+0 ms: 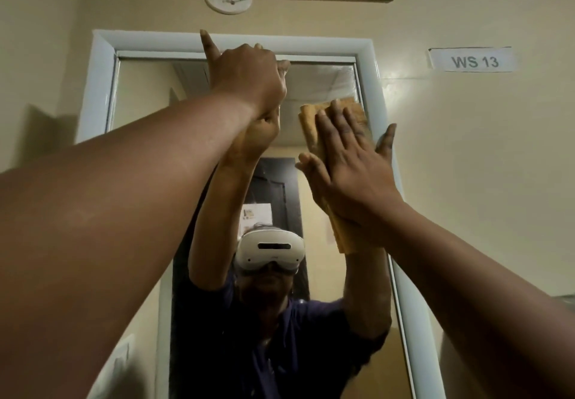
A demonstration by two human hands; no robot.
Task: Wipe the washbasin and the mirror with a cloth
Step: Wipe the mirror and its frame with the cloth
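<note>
Right hand (351, 162) flat, fingers straight, presses folded tan cloth (336, 118) against white-framed wall mirror (140, 93) glass, near its right frame edge. Left hand (245, 78), up and left of it, fingers curled at mirror's top edge, thumb sticking up; grip unclear.

Your mirror (326, 87) hangs on the cream wall (466, 149) in a white frame (236, 40). A tan cloth (336, 118) lies flat against its glass, upper right.
</note>
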